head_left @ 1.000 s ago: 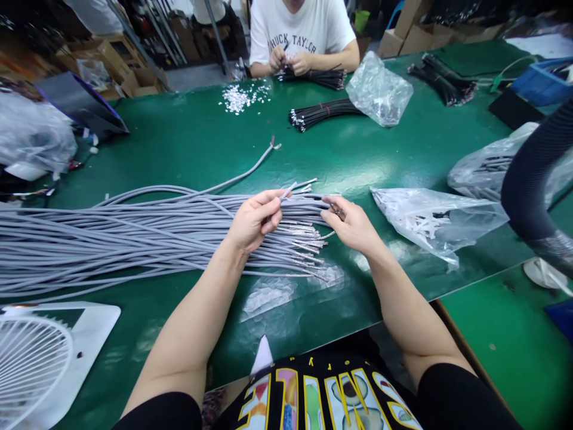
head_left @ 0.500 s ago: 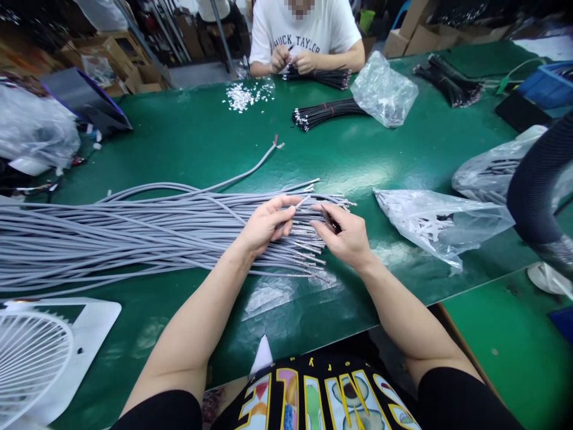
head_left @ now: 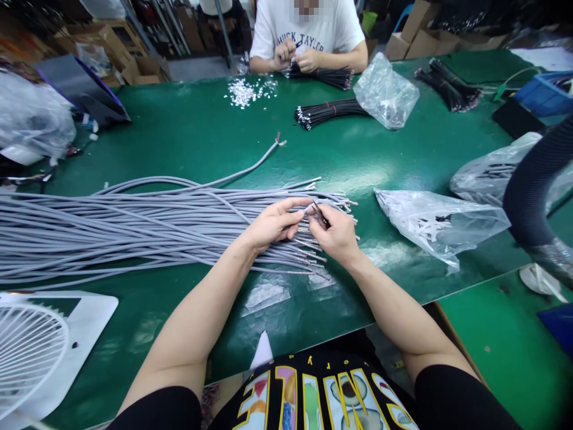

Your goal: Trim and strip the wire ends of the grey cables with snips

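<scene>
A long bundle of grey cables (head_left: 134, 224) lies across the green table (head_left: 188, 131), its stripped ends pointing right. My left hand (head_left: 273, 224) pinches the end of one grey cable above the bundle's tips. My right hand (head_left: 335, 230) is closed on a thin dark tool, its tip touching that cable end. The two hands meet over the cable ends (head_left: 313, 245).
A clear plastic bag with white parts (head_left: 434, 224) lies right of my hands. A white fan grille (head_left: 40, 346) sits at the near left. Across the table a person in a white shirt (head_left: 308, 36) handles black cables (head_left: 326, 110), beside small white pieces (head_left: 248, 92) and another bag (head_left: 385, 89).
My right hand has moved left to meet my left hand, bringing the dark tool to the pinched cable end. Both hands have dropped slightly toward the bundle.
</scene>
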Demonstrator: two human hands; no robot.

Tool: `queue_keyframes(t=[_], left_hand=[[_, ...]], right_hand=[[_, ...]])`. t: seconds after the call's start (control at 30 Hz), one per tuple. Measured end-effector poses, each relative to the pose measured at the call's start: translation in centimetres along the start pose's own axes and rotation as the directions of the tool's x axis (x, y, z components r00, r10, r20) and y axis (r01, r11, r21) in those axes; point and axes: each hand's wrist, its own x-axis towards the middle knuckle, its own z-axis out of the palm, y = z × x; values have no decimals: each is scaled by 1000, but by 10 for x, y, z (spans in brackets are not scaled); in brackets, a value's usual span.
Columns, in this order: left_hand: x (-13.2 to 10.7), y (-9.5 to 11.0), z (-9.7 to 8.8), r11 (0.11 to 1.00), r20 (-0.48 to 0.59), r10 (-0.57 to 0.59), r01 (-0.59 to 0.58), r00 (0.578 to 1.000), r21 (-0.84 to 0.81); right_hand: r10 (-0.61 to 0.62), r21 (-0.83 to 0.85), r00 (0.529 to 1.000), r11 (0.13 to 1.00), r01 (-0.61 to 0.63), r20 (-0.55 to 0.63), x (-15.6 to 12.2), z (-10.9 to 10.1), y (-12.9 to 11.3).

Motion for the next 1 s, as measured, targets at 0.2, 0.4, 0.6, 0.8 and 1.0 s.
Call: queue_keyframes(t=[0.2,0.4,0.6,0.8,1.0], left_hand=[[0,1,0,998,-27,-26,27,999,51],[4,-2,-3,992,9,-36,35,999,120],[1,2,3,999,-58,-8,10,998,42],[0,10,-4,981,-102,78,-94,992,-171],[1,4,-7,986,-38,34,-40,999,-163]], right_hand=[[-27,-20,1000,999,27,-16,1,11,4],[69,-125,996,990,-62,53,8,11,1],[47,-52,993,998,-41,110,6,5,-3],[34,108,993,993,-46,113,0,-12,9],[124,216,992,968,-129,37,0,-27,9]])
